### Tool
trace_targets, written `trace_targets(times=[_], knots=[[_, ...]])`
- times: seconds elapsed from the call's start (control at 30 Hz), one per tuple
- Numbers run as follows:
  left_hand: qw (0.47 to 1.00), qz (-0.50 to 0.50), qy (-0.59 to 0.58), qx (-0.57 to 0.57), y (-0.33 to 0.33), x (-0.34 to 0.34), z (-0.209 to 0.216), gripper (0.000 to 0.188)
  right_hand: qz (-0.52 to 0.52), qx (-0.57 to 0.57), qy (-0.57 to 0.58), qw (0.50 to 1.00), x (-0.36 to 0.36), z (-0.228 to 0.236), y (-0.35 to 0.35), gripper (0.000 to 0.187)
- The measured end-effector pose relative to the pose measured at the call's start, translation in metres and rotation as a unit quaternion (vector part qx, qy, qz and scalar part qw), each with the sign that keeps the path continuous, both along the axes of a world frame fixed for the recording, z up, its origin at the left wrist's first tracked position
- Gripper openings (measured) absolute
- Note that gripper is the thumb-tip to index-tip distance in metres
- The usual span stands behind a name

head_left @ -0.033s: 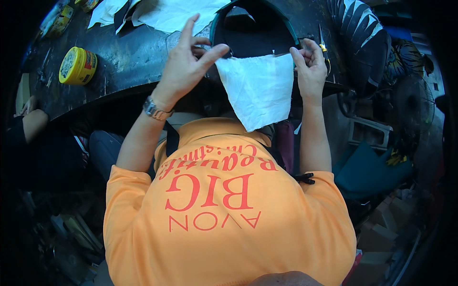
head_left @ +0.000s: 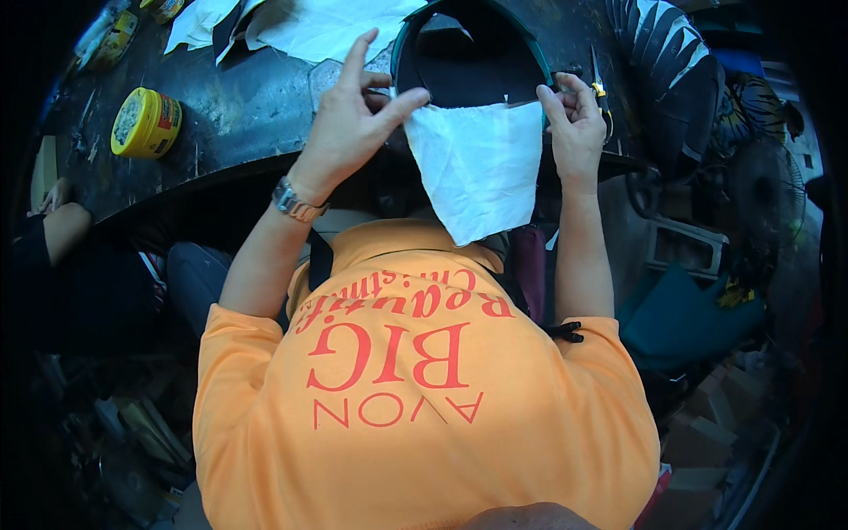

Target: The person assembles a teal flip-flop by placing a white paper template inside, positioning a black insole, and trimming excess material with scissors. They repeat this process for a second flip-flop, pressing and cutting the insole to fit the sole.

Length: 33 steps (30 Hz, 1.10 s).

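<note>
I hold a white, roughly triangular piece of fabric (head_left: 480, 168) up by its top edge, its point hanging down toward my orange shirt. My left hand (head_left: 353, 119) pinches the left top corner between thumb and fingers, index finger raised. My right hand (head_left: 574, 128) pinches the right top corner. Behind the fabric lies a dark curved piece with a green rim (head_left: 468, 53) on the black worktable (head_left: 247, 115). A watch sits on my left wrist.
A yellow round tin (head_left: 146, 122) stands on the table at the left. White fabric sheets (head_left: 309, 26) lie at the back. Small scissors with yellow handles (head_left: 601, 84) rest by my right hand. Another person's arm (head_left: 57, 221) shows at the far left. Clutter fills the floor at the right.
</note>
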<state>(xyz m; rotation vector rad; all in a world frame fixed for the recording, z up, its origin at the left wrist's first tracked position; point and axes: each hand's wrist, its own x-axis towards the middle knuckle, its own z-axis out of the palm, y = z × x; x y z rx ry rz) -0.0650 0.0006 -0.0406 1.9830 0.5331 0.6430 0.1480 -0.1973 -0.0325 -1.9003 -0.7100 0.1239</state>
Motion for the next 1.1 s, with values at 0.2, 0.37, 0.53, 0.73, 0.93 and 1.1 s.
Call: trace_targets(times=[0.2, 0.37, 0.53, 0.73, 0.93, 1.1], knots=[[0.999, 0.007, 0.011, 0.036, 0.013, 0.0, -0.003, 0.078, 0.051, -0.049, 0.02, 0.997, 0.008, -0.027, 0.012, 0.031], [0.999, -0.01, 0.04, -0.002, 0.021, -0.01, -0.008, 0.072, 0.054, -0.008, 0.038, 0.998, 0.003, -0.031, 0.011, 0.03], [0.999, -0.022, -0.034, 0.034, 0.058, 0.008, 0.015, 0.065, -0.044, -0.081, -0.153, 0.984, 0.005, -0.007, -0.02, 0.039], [0.989, -0.133, 0.032, -0.058, 0.115, 0.082, 0.036, 0.078, -0.074, -0.379, -0.269, 0.882, 0.028, -0.023, -0.045, 0.049], [0.971, -0.161, 0.178, -0.022, 0.113, 0.091, -0.002, 0.055, -0.06, -0.24, -0.134, 0.96, 0.045, -0.016, -0.044, 0.054], [0.987, -0.051, 0.144, 0.049, 0.103, 0.067, -0.029, 0.051, 0.057, 0.117, 0.073, 0.989, 0.005, 0.038, -0.041, 0.048]])
